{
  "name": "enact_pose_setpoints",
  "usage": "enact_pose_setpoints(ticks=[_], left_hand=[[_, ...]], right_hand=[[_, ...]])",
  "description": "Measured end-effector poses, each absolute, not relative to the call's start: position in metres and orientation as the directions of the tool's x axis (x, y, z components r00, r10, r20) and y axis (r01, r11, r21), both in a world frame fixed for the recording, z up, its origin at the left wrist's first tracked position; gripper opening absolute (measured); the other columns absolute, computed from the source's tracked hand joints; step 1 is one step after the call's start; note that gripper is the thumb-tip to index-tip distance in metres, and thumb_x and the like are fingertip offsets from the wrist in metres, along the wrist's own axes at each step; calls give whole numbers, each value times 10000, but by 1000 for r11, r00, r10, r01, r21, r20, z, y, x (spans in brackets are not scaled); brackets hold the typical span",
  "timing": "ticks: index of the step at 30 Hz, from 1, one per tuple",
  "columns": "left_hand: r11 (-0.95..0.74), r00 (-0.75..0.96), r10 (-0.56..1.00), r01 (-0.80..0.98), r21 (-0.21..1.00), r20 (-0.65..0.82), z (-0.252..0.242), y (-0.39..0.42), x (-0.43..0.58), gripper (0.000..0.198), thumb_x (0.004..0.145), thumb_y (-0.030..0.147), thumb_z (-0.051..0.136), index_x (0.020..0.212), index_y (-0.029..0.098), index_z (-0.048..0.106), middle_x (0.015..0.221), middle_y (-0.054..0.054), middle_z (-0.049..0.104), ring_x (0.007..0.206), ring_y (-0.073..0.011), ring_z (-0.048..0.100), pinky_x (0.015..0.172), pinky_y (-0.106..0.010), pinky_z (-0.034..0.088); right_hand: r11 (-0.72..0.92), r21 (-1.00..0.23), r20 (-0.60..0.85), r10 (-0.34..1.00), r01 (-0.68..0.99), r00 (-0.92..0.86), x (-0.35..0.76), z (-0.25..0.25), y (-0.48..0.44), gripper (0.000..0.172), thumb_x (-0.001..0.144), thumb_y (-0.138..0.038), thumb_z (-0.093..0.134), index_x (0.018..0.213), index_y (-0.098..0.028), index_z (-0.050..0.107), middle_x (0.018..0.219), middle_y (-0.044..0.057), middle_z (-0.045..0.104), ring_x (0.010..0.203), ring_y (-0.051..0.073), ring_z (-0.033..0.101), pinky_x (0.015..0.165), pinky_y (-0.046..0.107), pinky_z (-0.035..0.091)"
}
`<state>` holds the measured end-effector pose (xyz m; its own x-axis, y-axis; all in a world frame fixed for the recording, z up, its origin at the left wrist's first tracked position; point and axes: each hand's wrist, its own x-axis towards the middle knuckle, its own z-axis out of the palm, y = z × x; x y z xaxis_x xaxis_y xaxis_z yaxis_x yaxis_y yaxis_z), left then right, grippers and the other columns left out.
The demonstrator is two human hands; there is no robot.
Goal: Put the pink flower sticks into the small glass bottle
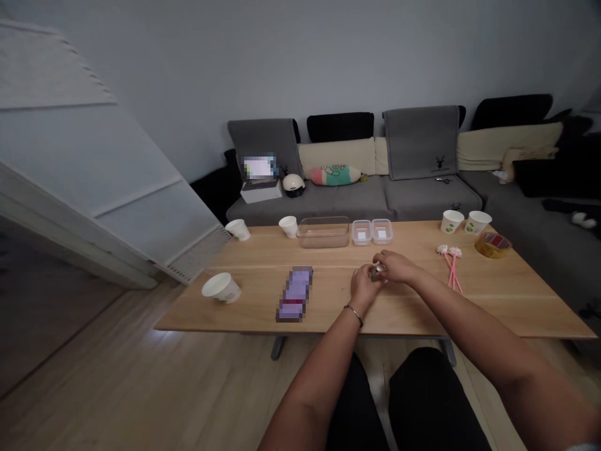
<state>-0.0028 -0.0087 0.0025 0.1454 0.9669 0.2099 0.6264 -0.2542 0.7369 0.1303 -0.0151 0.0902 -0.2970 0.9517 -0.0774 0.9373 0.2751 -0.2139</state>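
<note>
Both hands meet over the wooden table [328,316], a little right of its middle. Between them is a small, partly silvery object [378,268], largely covered by fingers, so its kind cannot be made out. My left hand [365,288], with a bracelet at the wrist, is closed around its near left side. From the right, my right hand [397,267] pinches its top. Behind the hands stand two small clear plastic boxes [362,240], side by side, each with a white patch inside. A larger clear tray [323,241] is left of them.
A phone [295,294] with a blurred screen lies left of my hands. White paper cups [221,288] stand at the left and back right [477,222]. Pink sticks with fluffy white tips [451,266] and a roll of yellowish tape [493,245] lie right. A grey sofa [342,203] is behind.
</note>
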Motion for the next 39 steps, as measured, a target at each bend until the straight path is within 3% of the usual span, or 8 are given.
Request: enact_pose_setpoints(ticks=[6,10,15,21,25,29,34,39], left_hand=[[-265,151,964,626,734,219,3,-8,-2,403,582,333,796,914,177,631,864,-43,653,842,-189,561,713,-271,404],[-267,148,963,618,739,224,2,-7,-1,372,588,311,789,902,186,635,833,-34,645,834,-181,562,704,-263,404],[-257,138,966,622,740,220,2,-7,0,408,575,319,799,923,185,632,828,-35,633,839,-185,558,710,-268,400],[-262,149,965,612,746,216,3,-9,-1,391,577,324,804,894,177,630,822,-33,630,827,-181,552,705,-266,396],[-262,135,964,606,751,228,2,-10,-2,398,574,305,805,907,172,631,842,-45,639,832,-182,555,716,-273,406],[-261,127,965,587,766,231,0,-9,-2,410,576,298,805,929,176,637,873,-51,647,826,-175,562,724,-278,418],[-246,125,969,593,766,214,-1,-9,-1,449,570,324,812,954,174,633,890,-56,647,840,-181,560,737,-287,423],[-248,127,968,585,772,215,-4,-7,0,446,573,334,810,951,184,628,903,-48,644,837,-176,555,741,-286,420]], right_hand=[[239,-198,-90,961,951,-260,132,86,-13,315,812,-348,594,1072,-172,617,1055,119,610,973,226,590,766,265,407],[244,-210,-50,964,947,-260,132,87,-15,427,793,-407,621,1140,-161,583,1090,128,606,984,234,590,777,269,411],[228,-162,-54,970,960,-239,133,88,-16,262,817,-343,595,991,-154,643,1006,135,630,889,217,611,742,265,416],[321,-496,155,947,807,-281,149,79,-10,184,750,-270,635,891,-158,671,868,90,645,788,180,590,717,266,439],[237,-764,245,967,600,-71,179,60,-11,200,708,-276,626,879,-174,650,799,33,643,680,142,575,652,258,461],[128,-864,253,947,487,200,222,31,-19,313,665,-304,650,952,-184,624,870,42,666,702,147,601,677,282,486],[-37,-778,225,916,628,333,258,2,-30,277,665,-208,596,934,-160,645,954,105,680,796,197,624,750,331,486],[-171,-481,227,923,860,310,257,-4,-44,210,773,-246,526,911,-165,661,949,121,679,886,240,606,794,345,447]])
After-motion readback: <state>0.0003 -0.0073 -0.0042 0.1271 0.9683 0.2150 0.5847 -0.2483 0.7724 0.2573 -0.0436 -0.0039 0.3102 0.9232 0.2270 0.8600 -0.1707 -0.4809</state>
